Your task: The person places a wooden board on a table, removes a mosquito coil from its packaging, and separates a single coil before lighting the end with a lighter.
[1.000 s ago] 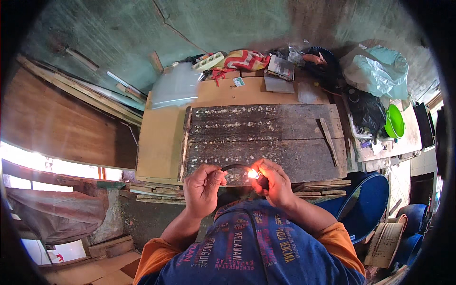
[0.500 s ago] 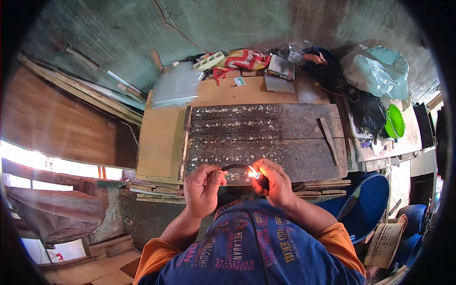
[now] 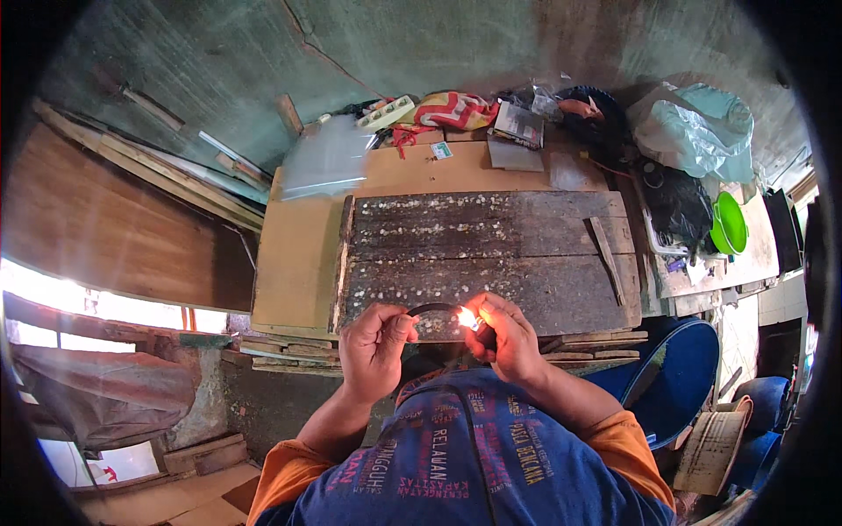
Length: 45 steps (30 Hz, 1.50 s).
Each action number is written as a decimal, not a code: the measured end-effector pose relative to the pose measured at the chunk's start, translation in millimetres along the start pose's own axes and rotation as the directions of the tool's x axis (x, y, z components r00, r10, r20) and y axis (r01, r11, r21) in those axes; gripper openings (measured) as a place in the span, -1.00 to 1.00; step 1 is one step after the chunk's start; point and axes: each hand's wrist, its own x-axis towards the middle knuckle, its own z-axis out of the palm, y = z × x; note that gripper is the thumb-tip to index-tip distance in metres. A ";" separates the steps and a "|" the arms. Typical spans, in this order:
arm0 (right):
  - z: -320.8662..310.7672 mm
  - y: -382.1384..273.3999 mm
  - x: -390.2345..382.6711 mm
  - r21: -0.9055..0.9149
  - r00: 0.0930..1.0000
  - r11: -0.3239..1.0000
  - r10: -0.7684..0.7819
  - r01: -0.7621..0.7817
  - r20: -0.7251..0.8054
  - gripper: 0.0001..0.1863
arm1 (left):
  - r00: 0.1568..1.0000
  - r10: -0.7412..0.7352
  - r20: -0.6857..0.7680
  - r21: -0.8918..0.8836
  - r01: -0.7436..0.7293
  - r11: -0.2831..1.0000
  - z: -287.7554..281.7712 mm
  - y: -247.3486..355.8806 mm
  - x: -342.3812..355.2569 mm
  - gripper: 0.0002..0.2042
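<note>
Pinched in my left hand [image 3: 375, 349] is one end of a thin dark curved strip [image 3: 433, 307], which arches across toward my right. My right hand [image 3: 507, 337] is closed round a dark lighter [image 3: 485, 336], and its bright flame [image 3: 468, 317] burns at the strip's other end. Glare hides exactly how the flame meets the strip and whether my right fingers touch it too. Both hands are held above the near edge of a dark weathered wooden board [image 3: 561, 289] dotted with pale specks.
A loose wooden slat [image 3: 605, 261] lies on the board's right part. Behind are a power strip [image 3: 386, 114], a red-yellow cloth [image 3: 456, 110] and a clear plastic sheet [image 3: 324, 158]. A green basin [image 3: 729, 223] and a black plastic bag [image 3: 677, 206] stand at right, a blue barrel [image 3: 675, 377] below.
The flame looks slightly different in shape and glows a little closer to my right fingers. My hands and the strip have hardly moved.
</note>
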 end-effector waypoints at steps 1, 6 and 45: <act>-0.3 -0.1 -0.3 0.015 1.000 1.000 0.007 -0.007 0.007 -0.71 | 1.000 -0.002 0.002 0.012 0.002 1.000 -0.2 -0.4 -0.3 -0.82; -2.1 2.1 -0.9 0.047 1.000 0.999 -0.003 0.002 0.015 -0.71 | 1.000 -0.003 0.004 0.025 0.003 1.000 1.3 2.7 -0.1 -0.81; -7.6 -2.8 6.3 0.027 0.999 0.999 -0.047 0.047 -0.018 -0.65 | 0.999 -0.034 0.008 -0.053 0.034 0.998 6.1 -8.6 7.7 -0.83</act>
